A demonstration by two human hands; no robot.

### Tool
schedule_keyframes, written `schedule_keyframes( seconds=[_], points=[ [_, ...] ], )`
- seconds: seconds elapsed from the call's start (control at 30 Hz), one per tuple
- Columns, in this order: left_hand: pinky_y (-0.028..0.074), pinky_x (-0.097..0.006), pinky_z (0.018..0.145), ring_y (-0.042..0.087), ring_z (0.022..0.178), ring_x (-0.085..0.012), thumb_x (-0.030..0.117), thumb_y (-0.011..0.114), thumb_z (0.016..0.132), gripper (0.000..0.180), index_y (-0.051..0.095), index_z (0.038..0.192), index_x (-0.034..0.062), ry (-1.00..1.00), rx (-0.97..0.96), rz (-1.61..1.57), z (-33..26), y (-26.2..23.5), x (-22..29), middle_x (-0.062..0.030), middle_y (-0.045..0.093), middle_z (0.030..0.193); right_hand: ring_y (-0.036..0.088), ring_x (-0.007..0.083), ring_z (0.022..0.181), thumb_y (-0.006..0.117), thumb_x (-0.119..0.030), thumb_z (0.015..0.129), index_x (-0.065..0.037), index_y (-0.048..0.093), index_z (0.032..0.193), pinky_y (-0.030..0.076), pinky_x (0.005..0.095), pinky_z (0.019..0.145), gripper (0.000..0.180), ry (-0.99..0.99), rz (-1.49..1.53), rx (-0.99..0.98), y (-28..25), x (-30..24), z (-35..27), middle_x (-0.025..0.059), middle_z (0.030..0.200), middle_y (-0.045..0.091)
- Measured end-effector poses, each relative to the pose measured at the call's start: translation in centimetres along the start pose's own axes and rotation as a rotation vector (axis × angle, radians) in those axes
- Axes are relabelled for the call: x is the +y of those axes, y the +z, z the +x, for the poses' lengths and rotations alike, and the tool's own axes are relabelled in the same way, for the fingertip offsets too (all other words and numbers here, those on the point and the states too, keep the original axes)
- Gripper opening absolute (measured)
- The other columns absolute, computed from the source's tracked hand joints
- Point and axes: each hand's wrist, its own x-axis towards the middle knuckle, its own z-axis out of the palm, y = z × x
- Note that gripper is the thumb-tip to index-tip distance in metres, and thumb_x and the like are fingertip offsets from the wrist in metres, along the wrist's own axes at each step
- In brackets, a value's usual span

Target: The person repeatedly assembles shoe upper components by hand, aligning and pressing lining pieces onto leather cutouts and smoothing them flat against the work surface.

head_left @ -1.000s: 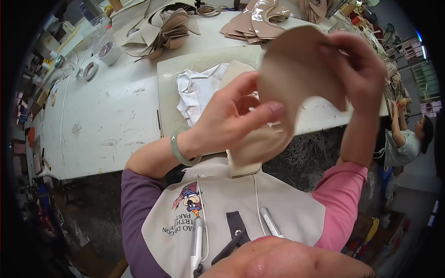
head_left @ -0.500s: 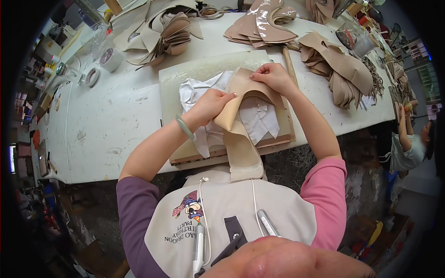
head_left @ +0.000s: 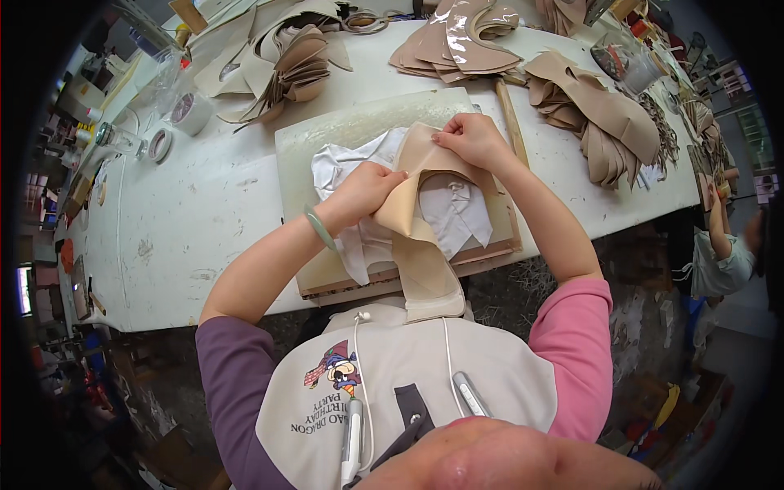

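A beige leather piece (head_left: pixel 426 259), curved like a shoe upper, is held up over a pale work board (head_left: pixel 327 131). My left hand (head_left: pixel 367 192) grips its left side, thumb on the folded edge. On the far right part of the same piece, my right hand (head_left: pixel 472 140) pinches the edge between thumb and fingers. One long end hangs over the board's near edge towards my lap. Beneath the leather lies a crumpled white cloth (head_left: pixel 453 214), partly covered by it. What the fingers do under the leather is hidden.
Stacked leather pieces lie at the far left (head_left: pixel 298 69), far middle (head_left: pixel 457 41) and right (head_left: pixel 600 122). A wooden handle (head_left: pixel 512 122) lies beside the board. Tape rolls (head_left: pixel 161 140), a white tub (head_left: pixel 191 113) and a glass jar (head_left: pixel 118 139) stand left. Another person (head_left: pixel 719 253) works at far right.
Both hands keep their grip on the leather piece. My right hand has shifted slightly left along its edge; the whole view has moved a little.
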Motion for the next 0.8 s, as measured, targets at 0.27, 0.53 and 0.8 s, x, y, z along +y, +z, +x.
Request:
schedule_keyframes(
  seconds=[0.27, 0.53, 0.8],
  points=[
    [0.05, -0.034, 0.068, 0.06, 0.07, -0.0258, 0.025, 0.064, 0.084, 0.018, 0.069, 0.091, 0.0087, 0.576, 0.192, 1.023, 1.5, -0.2, 3.6, -0.01, 0.065, 0.077, 0.064, 0.0345, 0.081, 0.066, -0.028, 0.079, -0.002, 0.063, 0.085, 0.05, 0.0402, 0.074, 0.027, -0.077, -0.254, 0.019, 0.7, 0.1, 0.0, 0.0181, 0.082, 0.066],
    [0.046, -0.036, 0.087, 0.053, 0.101, -0.0258, 0.011, 0.067, 0.08, 0.023, 0.067, 0.104, 0.011, 1.088, -0.023, 0.646, 5.4, -0.9, 0.9, -0.0055, 0.062, 0.104, 0.058, 0.0212, 0.046, 0.071, -0.026, 0.081, -0.002, 0.043, 0.113, 0.045, 0.0343, 0.041, 0.049, 0.177, 0.012, -0.196, -2.4, 0.6, -4.8, 0.0131, 0.071, 0.063],
    [0.028, -0.041, 0.105, 0.044, 0.119, -0.0262, 0.028, 0.06, 0.087, 0.037, 0.061, 0.123, 0.022, 1.001, -0.065, 1.056, 4.6, -1.6, 1.8, 0.0053, 0.05, 0.136, 0.061, 0.0221, 0.05, 0.07, -0.029, 0.081, -0.001, 0.039, 0.119, 0.045, 0.0313, 0.041, 0.056, 0.343, 0.006, -0.209, -3.2, 1.1, -6.4, 0.0108, 0.068, 0.062]
  ],
)
